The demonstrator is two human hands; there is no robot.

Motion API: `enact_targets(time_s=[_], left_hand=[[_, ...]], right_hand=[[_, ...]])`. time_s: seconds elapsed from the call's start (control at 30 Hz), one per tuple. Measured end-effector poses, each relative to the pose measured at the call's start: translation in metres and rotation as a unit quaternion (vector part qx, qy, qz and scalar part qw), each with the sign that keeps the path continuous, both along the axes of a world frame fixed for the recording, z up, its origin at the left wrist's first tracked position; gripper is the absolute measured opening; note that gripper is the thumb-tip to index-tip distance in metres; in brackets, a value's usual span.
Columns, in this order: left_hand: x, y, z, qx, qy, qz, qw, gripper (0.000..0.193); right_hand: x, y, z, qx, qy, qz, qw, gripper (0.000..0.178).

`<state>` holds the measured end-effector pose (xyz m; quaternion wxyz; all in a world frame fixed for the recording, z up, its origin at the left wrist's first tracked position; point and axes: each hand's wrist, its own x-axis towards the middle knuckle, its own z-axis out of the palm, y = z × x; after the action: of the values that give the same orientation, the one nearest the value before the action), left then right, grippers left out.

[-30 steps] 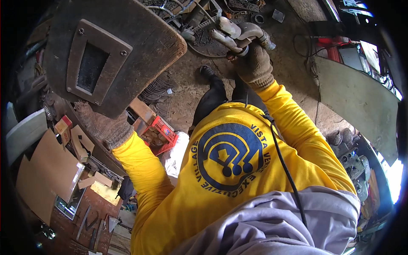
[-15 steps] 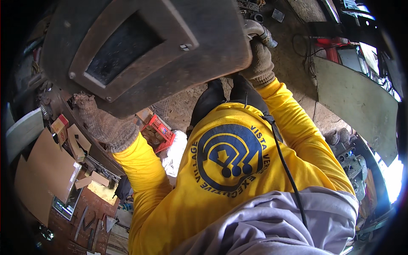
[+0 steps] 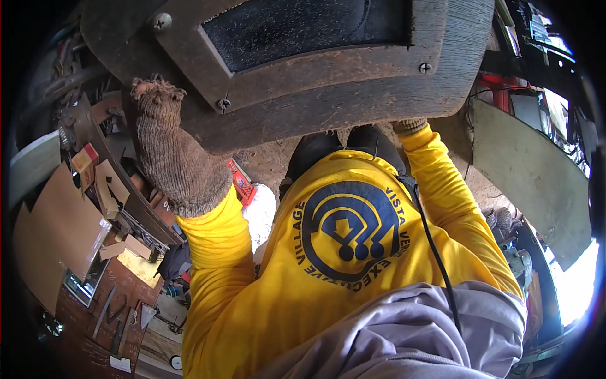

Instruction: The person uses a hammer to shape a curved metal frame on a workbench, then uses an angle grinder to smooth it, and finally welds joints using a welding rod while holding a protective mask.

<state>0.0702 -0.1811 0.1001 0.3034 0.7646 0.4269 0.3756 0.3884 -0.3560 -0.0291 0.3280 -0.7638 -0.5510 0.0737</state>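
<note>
A dark brown, worn welding shield (image 3: pixel 303 117) with a wood-like grain fills the top of the view. Its dark glass window (image 3: pixel 303 31) sits in a frame held by screws. My left hand (image 3: pixel 165 136), in a frayed brown knitted glove, is closed at the shield's left side, with a bare fingertip showing at the torn end. Behind the shield's lower right edge, my right hand (image 3: pixel 410 126) shows only its glove cuff; its fingers and whatever they touch are hidden.
Cut cardboard (image 3: pixel 69 234) and a brown bench top (image 3: pixel 120 303) with hand tools lie to the left. A red crate (image 3: pixel 242 183) stands beside a white bag (image 3: pixel 260 218) on the floor. A grey-green panel (image 3: pixel 527 180) leans on the right, above metal parts (image 3: pixel 517 262).
The shield has come closer, levelled out and shifted right. My left hand has moved slightly right with it. My right hand and the grey curved pipe by it are now covered by the shield.
</note>
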Motion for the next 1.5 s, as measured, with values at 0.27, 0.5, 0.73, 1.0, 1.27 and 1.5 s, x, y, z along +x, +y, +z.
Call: enact_targets(time_s=[0.27, 0.5, 0.73, 1.0, 1.27, 1.5], left_hand=[[-0.008, 0.028, 0.022, 0.122, 0.106, 0.131, 0.978, 0.051], [-0.014, 0.055, 0.046, 0.246, 0.288, 0.238, 0.895, 0.056], [0.007, 0.042, 0.060, 0.321, 0.454, 0.262, 0.789, 0.058], [-0.017, 0.048, 0.052, 0.320, 0.414, 0.202, 0.828, 0.077], [0.000, 0.052, 0.051, 0.330, 0.326, 0.155, 0.872, 0.071], [-0.004, 0.056, 0.048, 0.310, 0.334, 0.190, 0.870, 0.072]], right_hand=[[-0.011, 0.001, 0.003, -0.008, 0.083, -0.058, 0.995, 0.054], [-0.007, -0.003, 0.000, 0.034, 0.195, -0.057, 0.978, 0.055], [-0.007, 0.002, 0.009, 0.054, 0.112, -0.026, 0.992, 0.051], [-0.009, 0.001, -0.002, 0.043, 0.167, -0.038, 0.984, 0.032], [-0.002, -0.006, -0.009, -0.015, 0.208, -0.036, 0.977, 0.051], [-0.003, -0.005, -0.003, -0.003, 0.234, -0.044, 0.971, 0.052]])
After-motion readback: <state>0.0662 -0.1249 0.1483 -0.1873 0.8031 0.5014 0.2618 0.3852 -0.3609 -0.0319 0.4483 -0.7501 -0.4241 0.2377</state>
